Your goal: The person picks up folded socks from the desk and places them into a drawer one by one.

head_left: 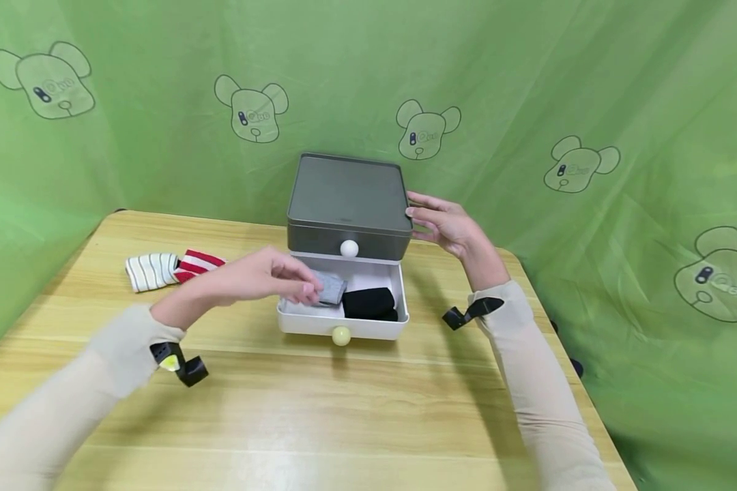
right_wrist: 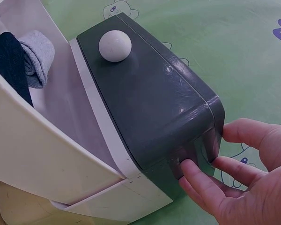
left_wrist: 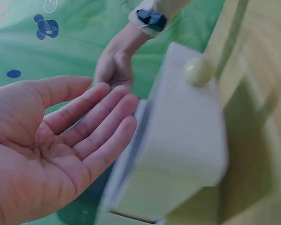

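A small drawer box has a dark grey upper unit [head_left: 349, 194] with a white knob [right_wrist: 115, 46]. Below it, a white drawer [head_left: 307, 326] with a pale yellow knob [left_wrist: 199, 71] is pulled out. Inside lie a rolled grey sock [head_left: 331, 289] and a folded black sock [head_left: 370, 303]. My left hand [head_left: 267, 278] hovers over the drawer's left side beside the grey sock; in the left wrist view its palm holds nothing and the fingers are loosely extended. My right hand [head_left: 445, 224] rests its fingertips and thumb against the grey unit's right side.
To the left on the wooden table [head_left: 233, 416] lie a white sock with dark stripes [head_left: 151, 271] and a red-and-white striped sock [head_left: 198, 264], side by side. A green curtain [head_left: 344, 82] with bear-head prints hangs right behind the box and along the right.
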Tool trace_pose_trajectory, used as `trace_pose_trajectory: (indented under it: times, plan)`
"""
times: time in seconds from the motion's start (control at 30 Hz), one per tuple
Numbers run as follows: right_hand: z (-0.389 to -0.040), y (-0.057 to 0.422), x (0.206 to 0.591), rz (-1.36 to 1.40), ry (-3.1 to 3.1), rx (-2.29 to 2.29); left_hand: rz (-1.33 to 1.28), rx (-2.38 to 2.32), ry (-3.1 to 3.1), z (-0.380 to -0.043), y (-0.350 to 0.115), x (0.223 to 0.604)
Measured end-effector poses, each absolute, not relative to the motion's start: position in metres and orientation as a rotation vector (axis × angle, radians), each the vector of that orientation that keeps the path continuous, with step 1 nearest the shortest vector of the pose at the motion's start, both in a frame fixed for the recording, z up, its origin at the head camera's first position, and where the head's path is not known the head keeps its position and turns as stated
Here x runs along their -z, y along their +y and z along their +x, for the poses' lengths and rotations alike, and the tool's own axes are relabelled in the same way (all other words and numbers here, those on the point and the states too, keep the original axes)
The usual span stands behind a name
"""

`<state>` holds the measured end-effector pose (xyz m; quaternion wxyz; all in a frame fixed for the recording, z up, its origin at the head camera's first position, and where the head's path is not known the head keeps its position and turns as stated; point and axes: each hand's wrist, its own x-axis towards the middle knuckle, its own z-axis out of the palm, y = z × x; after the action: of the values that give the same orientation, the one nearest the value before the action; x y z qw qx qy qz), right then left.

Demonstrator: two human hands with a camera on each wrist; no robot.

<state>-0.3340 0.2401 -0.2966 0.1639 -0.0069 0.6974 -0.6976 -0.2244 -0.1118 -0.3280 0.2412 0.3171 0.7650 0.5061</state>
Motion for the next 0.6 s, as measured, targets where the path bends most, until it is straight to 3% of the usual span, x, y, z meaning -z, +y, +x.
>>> trace_pose_trajectory:
  times: [0.6]
  plan:
    - [-0.335,0.240,0.298,-0.037,1.983,1.992,0.802,-1.328,1.660,-0.187,-0.113,0.378]
